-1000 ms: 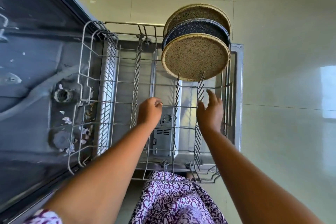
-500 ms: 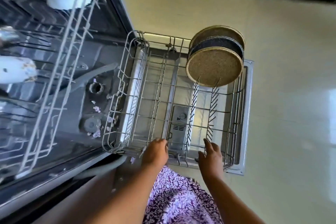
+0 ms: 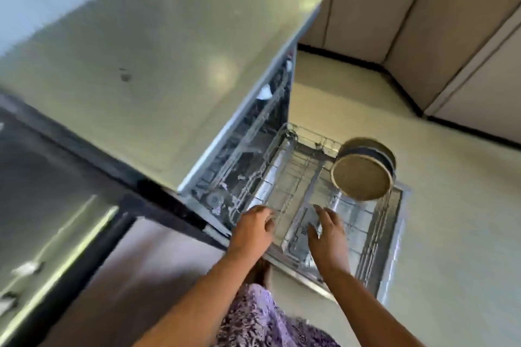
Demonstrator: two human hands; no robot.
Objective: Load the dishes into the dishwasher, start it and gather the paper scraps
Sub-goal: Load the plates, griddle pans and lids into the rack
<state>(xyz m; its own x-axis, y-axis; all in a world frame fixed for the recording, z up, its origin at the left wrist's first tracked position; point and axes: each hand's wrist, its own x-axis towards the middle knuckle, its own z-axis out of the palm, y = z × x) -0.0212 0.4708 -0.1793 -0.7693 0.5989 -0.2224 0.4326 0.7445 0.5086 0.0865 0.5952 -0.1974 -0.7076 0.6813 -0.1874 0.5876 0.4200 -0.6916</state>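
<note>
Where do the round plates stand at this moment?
In the head view, the three plates stand on edge at the far right corner of the pulled-out lower rack, over the open door, beyond the right hand.

Rack (image 3: 296,177) near left hand (image 3: 251,229), right hand (image 3: 327,236)

Whole frame motion-blurred. Dishwasher (image 3: 248,149) interior mostly hidden under counter (image 3: 141,65), mid-frame; tub contents unreadable. Rear two plates (image 3: 366,151) behind front plate (image 3: 361,177), only rims show. Left hand (image 3: 252,227) grip on lower rack (image 3: 293,177): can't tell, fingers smeared. Forearms (image 3: 197,304) cut at btm edge.
</note>
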